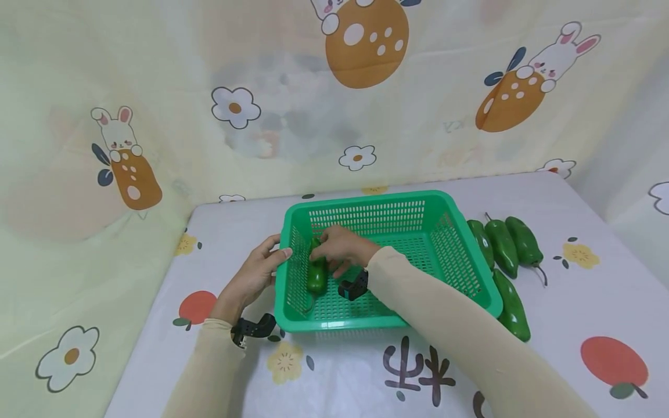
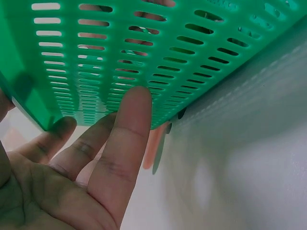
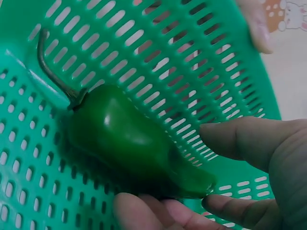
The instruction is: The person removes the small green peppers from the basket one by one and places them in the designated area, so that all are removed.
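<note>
A green plastic basket [image 1: 366, 326] with slotted walls stands on the table. My left hand [image 1: 256, 273] holds its left side, thumb over the rim and fingers [image 2: 132, 129] against the outer wall. One green pepper [image 3: 129, 139] lies inside along the left wall, its curved stem toward the near corner. My right hand [image 1: 342, 247] reaches in over the pepper's far end. In the right wrist view its thumb stands a little off the pepper, while the fingertips [image 3: 136, 211] are right along the other side. Part of the pepper is hidden by this hand in the head view.
Several more green peppers [image 1: 502, 247] lie on the table just right of the basket, one [image 1: 512, 307] nearer the front. A patterned cloth [image 1: 564, 302] covers the table. Behind it hangs a curtain [image 1: 292, 133] with printed rabbits and flowers.
</note>
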Demonstrator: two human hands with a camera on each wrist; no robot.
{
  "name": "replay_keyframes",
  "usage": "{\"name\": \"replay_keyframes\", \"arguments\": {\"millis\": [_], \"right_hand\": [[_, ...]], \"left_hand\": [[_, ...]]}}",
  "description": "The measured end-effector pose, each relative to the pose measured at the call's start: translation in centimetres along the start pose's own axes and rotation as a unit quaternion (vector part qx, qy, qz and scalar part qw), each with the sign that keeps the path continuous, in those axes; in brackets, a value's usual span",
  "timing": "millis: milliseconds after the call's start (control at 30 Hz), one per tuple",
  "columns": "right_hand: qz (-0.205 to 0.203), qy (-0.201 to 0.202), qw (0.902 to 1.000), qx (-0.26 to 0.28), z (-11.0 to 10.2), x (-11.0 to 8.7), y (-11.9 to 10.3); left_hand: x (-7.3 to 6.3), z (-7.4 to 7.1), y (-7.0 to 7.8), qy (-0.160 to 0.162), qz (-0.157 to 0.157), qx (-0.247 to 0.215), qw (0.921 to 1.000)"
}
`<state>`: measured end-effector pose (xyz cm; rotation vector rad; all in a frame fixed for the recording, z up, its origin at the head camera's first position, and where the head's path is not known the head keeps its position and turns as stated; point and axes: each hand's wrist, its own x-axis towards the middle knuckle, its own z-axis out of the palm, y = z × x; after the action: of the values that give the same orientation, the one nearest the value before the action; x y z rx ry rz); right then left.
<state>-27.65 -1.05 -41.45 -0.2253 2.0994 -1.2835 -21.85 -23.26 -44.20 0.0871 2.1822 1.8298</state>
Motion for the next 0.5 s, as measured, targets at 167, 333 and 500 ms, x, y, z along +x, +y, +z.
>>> {"name": "replay_keyframes", "arguments": {"millis": [167,333,500], "right_hand": [[0.01,-0.004,0.9997,-0.021,0.7,0.5,0.0],[0.015,0.009,0.9987,-0.049,1.5,1.0,0.2],[0.016,0.016,0.9974,-0.068,1.9,1.0,0.2]], "left_hand": [[0.0,0.0,-0.1,-0.001,0.001,-0.003,1.0],[0.0,0.0,0.0,0.0,0.003,-0.006,1.0],[0.0,0.0,-0.1,0.0,0.003,-0.005,1.0]]}}
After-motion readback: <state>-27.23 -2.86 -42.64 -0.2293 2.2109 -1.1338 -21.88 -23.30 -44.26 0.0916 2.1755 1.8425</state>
